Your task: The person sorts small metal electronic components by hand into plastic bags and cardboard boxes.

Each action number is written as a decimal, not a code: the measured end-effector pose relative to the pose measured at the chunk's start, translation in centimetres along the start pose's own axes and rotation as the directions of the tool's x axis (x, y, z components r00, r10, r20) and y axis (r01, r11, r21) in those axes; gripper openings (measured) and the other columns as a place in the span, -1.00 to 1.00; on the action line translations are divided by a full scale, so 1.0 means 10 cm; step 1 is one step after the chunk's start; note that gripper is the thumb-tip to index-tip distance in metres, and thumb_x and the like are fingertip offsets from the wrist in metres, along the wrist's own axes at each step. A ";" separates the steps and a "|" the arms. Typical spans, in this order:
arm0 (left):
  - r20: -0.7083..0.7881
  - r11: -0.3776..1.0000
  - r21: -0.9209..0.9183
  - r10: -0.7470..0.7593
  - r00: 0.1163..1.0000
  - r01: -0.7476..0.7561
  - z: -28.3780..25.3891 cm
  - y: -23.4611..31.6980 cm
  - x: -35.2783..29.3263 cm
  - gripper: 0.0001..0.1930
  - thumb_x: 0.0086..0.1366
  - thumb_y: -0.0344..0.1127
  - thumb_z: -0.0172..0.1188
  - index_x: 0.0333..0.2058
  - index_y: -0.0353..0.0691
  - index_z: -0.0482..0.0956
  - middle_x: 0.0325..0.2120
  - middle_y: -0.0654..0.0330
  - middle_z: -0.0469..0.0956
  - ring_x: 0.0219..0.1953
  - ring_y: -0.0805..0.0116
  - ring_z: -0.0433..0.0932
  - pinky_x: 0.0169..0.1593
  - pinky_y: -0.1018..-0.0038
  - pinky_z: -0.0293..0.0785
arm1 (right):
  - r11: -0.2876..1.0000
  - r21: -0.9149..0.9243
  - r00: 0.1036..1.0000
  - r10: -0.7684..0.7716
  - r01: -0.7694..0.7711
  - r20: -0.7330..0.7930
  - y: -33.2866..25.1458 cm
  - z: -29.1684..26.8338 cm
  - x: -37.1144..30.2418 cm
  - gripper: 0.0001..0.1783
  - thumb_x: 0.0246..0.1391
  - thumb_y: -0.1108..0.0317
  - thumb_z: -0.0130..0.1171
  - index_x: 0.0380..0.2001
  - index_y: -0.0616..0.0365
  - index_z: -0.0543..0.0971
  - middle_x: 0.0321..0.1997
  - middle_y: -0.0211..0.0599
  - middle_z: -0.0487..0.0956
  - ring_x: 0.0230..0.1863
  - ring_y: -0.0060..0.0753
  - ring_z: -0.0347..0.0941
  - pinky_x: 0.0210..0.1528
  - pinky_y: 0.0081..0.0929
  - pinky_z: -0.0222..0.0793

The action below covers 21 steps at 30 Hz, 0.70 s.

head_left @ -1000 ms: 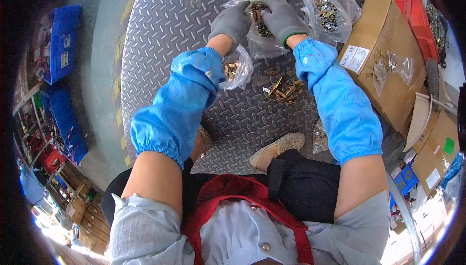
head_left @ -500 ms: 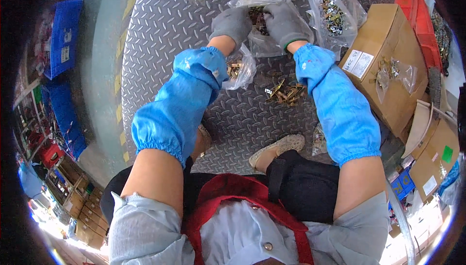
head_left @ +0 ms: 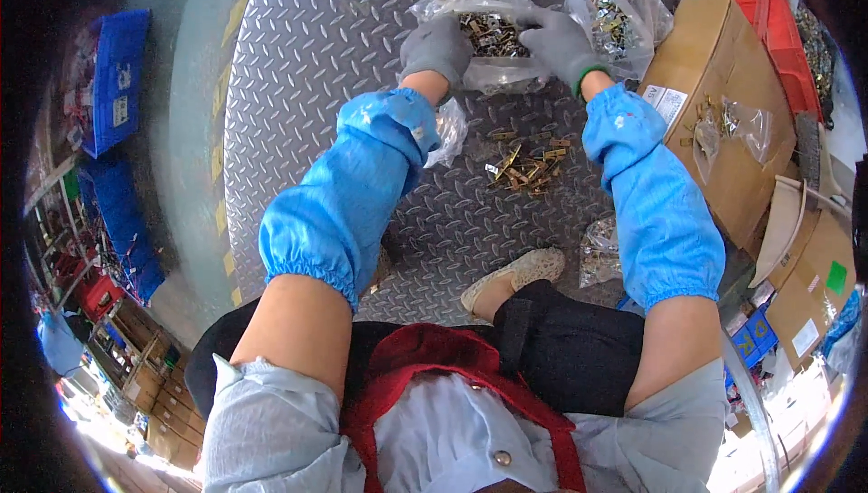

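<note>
A clear plastic bag [head_left: 503, 75] lies with its mouth spread on the dark patterned metal plate, and small brass and silver metal pieces [head_left: 491, 34] show inside. My left hand [head_left: 436, 48], in a grey glove, closes on the bag's left edge. My right hand [head_left: 559, 44], gloved the same, is at the right edge with its fingers pinched on the plastic. Nearer to me sits a loose pile of metal pieces [head_left: 529, 169]. A smaller plastic bag [head_left: 448, 134] is partly hidden by my left forearm.
Another bag of metal pieces [head_left: 615, 28] lies right of my right hand. Beside it stands a cardboard box [head_left: 723, 86] with small bags on top, then a red bin [head_left: 779, 37]. A further bag [head_left: 600, 253] rests near my shoe. Blue bins [head_left: 120, 82] line the far left.
My hands have moved apart, the right one shifting rightward, and the bag's mouth is wider. More of the metal pieces inside shows.
</note>
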<state>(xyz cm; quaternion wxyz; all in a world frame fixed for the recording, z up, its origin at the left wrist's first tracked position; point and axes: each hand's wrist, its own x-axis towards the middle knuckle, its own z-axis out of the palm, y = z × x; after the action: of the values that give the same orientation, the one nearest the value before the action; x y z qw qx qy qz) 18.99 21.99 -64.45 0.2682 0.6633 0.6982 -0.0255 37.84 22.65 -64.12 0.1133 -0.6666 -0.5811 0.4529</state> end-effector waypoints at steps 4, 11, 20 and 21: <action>-0.059 0.996 -0.054 0.063 0.996 -0.067 0.07 -0.05 0.00 -0.67 0.07 -0.12 0.08 -0.23 -0.15 0.55 -0.31 -0.04 0.55 -0.20 -0.02 0.52 -0.13 0.20 0.42 | 0.860 -0.421 0.915 -0.377 0.288 -0.144 -0.07 0.11 -0.04 -0.66 -0.07 0.22 0.02 -0.21 0.06 0.56 -0.20 -0.09 0.53 -0.15 -0.01 0.43 -0.04 -0.23 0.33; -0.049 0.971 -0.237 -0.027 0.998 0.015 0.03 -0.12 -0.05 -0.67 0.05 -0.12 0.09 -0.21 -0.09 0.57 -0.28 -0.04 0.55 -0.18 -0.03 0.51 -0.10 0.21 0.41 | 0.713 -0.659 0.903 -0.413 0.242 -0.116 -0.34 0.50 0.10 -0.72 -0.09 0.23 0.08 -0.32 0.13 0.57 -0.22 -0.02 0.50 -0.12 -0.01 0.41 -0.02 -0.15 0.29; -0.101 0.975 -0.222 0.003 0.995 -0.026 0.05 -0.17 -0.08 -0.66 0.06 -0.10 0.13 -0.19 -0.08 0.55 -0.28 -0.02 0.55 -0.18 0.01 0.51 -0.11 0.22 0.41 | 0.771 -0.595 0.937 -0.340 0.228 -0.082 -0.30 0.58 0.20 -0.70 -0.09 0.25 0.08 -0.28 0.18 0.55 -0.18 0.00 0.51 -0.09 0.00 0.42 -0.01 -0.17 0.28; -0.087 0.975 -0.220 -0.022 0.996 0.002 0.06 -0.18 -0.07 -0.64 0.05 -0.11 0.13 -0.16 -0.07 0.54 -0.26 -0.03 0.54 -0.17 0.01 0.51 -0.11 0.22 0.41 | 0.833 -0.517 0.955 -0.282 0.196 -0.093 -0.23 0.51 0.18 -0.68 -0.08 0.24 0.08 -0.26 0.19 0.54 -0.15 0.00 0.51 -0.09 0.01 0.42 0.00 -0.20 0.28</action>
<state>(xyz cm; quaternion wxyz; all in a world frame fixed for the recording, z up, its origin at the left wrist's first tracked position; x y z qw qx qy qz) 17.50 20.88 -65.25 0.3084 0.6259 0.7119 0.0800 32.34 23.03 -66.28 0.0395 -0.6299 -0.7462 0.2115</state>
